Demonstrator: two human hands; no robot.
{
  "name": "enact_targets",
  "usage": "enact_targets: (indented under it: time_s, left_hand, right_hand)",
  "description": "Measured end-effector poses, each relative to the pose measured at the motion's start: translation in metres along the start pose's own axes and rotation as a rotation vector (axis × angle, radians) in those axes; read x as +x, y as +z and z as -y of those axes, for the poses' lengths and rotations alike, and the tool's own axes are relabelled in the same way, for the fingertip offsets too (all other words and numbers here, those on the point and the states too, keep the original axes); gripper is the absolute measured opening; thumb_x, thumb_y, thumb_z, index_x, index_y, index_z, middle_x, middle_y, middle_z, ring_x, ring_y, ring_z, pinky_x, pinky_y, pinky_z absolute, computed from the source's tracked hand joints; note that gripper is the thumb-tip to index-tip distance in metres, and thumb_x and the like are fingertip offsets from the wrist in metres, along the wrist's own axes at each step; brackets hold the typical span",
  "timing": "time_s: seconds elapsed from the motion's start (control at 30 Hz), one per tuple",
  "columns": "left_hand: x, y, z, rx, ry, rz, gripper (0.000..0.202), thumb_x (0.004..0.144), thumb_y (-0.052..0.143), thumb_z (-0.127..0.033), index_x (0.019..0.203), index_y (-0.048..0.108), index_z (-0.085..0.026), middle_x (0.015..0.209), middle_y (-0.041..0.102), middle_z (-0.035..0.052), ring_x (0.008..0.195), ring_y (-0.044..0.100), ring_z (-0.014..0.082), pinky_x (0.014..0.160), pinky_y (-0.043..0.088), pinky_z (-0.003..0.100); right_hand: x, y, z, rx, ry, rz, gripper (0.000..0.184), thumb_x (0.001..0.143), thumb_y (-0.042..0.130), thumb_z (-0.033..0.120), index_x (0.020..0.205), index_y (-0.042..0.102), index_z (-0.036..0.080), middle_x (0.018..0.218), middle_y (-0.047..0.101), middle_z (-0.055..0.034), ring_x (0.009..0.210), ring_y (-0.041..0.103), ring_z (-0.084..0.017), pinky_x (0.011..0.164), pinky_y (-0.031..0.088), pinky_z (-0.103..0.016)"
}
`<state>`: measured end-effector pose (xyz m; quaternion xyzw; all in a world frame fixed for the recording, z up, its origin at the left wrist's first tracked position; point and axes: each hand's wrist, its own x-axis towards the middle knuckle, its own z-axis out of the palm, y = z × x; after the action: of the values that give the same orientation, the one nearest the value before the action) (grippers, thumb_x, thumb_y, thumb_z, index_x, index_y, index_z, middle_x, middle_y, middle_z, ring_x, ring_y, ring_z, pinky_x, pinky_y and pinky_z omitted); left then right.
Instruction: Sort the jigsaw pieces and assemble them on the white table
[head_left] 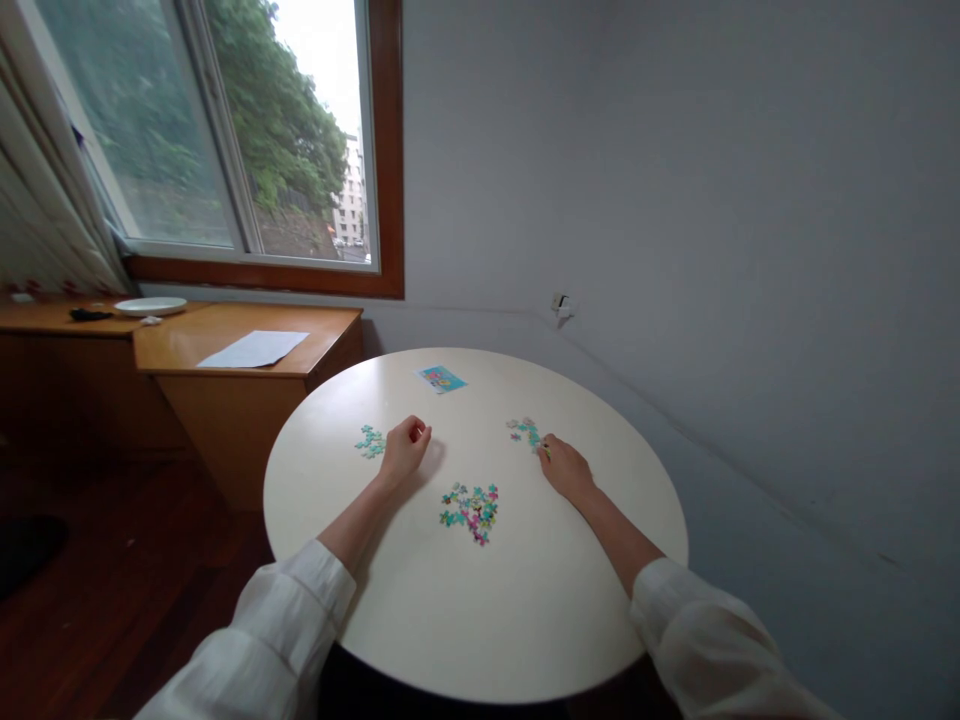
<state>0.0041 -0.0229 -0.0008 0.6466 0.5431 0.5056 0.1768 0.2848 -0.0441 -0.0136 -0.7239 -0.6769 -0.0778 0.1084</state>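
My left hand (405,447) is over the table with its fingers curled together; whether anything is between them I cannot make out. Just left of it lies a small group of mostly teal jigsaw pieces (370,441). My right hand (566,468) is at the near edge of another loose group of pieces (529,430), its fingers pinched on a yellow-green puzzle piece (546,451) that they partly cover. Between my forearms sits a larger pile of mixed pink, teal and yellow pieces (472,512). A blue picture card (442,378) lies flat toward the far edge.
The round white table (495,620) stands close to the grey wall, which holds a socket with a plug (562,305). On the left, a wooden desk (330,340) bears a white paper sheet (256,348) and a white plate (151,306), below a window.
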Motion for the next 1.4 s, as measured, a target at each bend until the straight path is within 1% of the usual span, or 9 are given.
enact_targets:
  time_s: [0.37,0.6,0.7,0.83,0.93,1.03,1.1,1.23,1.4]
  left_hand:
    - [0.001,-0.002,-0.004,-0.077,-0.013,-0.089,0.017,0.070,0.050,-0.029,0.058,0.047,-0.017,0.045,0.037,-0.0058,0.046,0.034,0.0084,0.048,0.025,0.021]
    - [0.004,-0.001,-0.008,-0.279,-0.130,-0.188,0.019,0.066,0.054,-0.026,0.053,0.046,-0.016,0.043,0.034,-0.0068,0.043,0.031,0.0068,0.047,0.025,0.021]
    - [0.004,0.004,-0.018,-0.474,-0.262,-0.157,0.017,0.066,0.055,-0.025,0.055,0.047,-0.016,0.043,0.036,-0.0068,0.042,0.033,0.0061,0.045,0.027,0.020]
    - [0.001,0.010,-0.044,-0.829,-0.583,0.039,0.013,0.068,0.054,-0.017,0.057,0.047,-0.015,0.042,0.039,-0.0062,0.038,0.037,0.0055,0.045,0.036,0.020]
    - [-0.004,0.014,-0.063,-1.070,-0.826,0.172,0.014,0.072,0.048,-0.011,0.058,0.048,-0.013,0.044,0.044,-0.0024,0.041,0.046,0.0074,0.053,0.047,0.023]
    - [-0.008,0.018,-0.071,-1.258,-0.952,0.221,0.012,0.074,0.043,-0.008,0.065,0.050,-0.011,0.053,0.052,0.0047,0.053,0.057,0.0128,0.062,0.051,0.027]
    - [-0.011,0.022,-0.070,-1.313,-1.016,0.220,0.013,0.078,0.041,-0.013,0.073,0.052,-0.009,0.062,0.057,0.0099,0.062,0.061,0.0171,0.062,0.052,0.030]
    - [-0.015,0.027,-0.063,-1.365,-1.111,0.288,0.032,0.083,0.036,-0.030,0.092,0.052,-0.003,0.082,0.058,0.0186,0.079,0.062,0.0244,0.060,0.051,0.033]
    - [-0.021,0.032,-0.058,-1.475,-1.198,0.373,0.047,0.084,0.029,-0.041,0.100,0.047,0.000,0.093,0.055,0.0243,0.087,0.059,0.0293,0.063,0.050,0.038]
  right_hand:
    - [0.000,0.001,0.001,-0.134,-0.071,-0.041,0.030,0.090,0.029,0.030,0.097,0.053,0.015,0.080,0.065,-0.0112,0.071,0.062,-0.020,0.057,0.036,-0.026]
    - [0.008,0.007,-0.009,0.022,-0.053,-0.208,0.028,0.088,0.034,0.033,0.086,0.055,0.016,0.063,0.061,-0.0060,0.056,0.055,-0.015,0.052,0.029,-0.024]
    - [0.019,0.004,-0.015,0.258,0.072,-0.408,0.028,0.085,0.036,0.035,0.071,0.052,0.017,0.055,0.054,-0.0015,0.048,0.044,-0.012,0.051,0.027,-0.024]
    - [0.038,-0.007,-0.016,0.554,0.295,-0.698,0.029,0.079,0.040,0.036,0.055,0.038,0.020,0.048,0.042,0.0021,0.048,0.032,-0.011,0.051,0.026,-0.026]
    - [0.052,-0.016,-0.011,0.845,0.527,-0.804,0.027,0.072,0.047,0.033,0.052,0.033,0.021,0.046,0.036,0.0047,0.047,0.031,-0.010,0.049,0.027,-0.026]
    - [0.061,-0.020,0.002,1.414,0.788,-0.761,0.021,0.069,0.047,0.029,0.056,0.034,0.022,0.042,0.031,0.0086,0.040,0.030,-0.008,0.041,0.026,-0.023]
    - [0.064,-0.020,0.015,1.691,0.853,-0.687,0.018,0.069,0.045,0.028,0.058,0.032,0.022,0.039,0.025,0.0116,0.034,0.025,-0.006,0.036,0.023,-0.021]
    - [0.062,-0.022,0.056,1.796,0.791,-0.599,0.019,0.068,0.048,0.030,0.060,0.033,0.021,0.038,0.024,0.0132,0.030,0.023,-0.004,0.032,0.020,-0.018]
    - [0.046,-0.027,0.126,2.003,0.514,-0.411,0.027,0.064,0.055,0.039,0.062,0.035,0.020,0.040,0.027,0.0140,0.029,0.022,-0.002,0.031,0.017,-0.016]
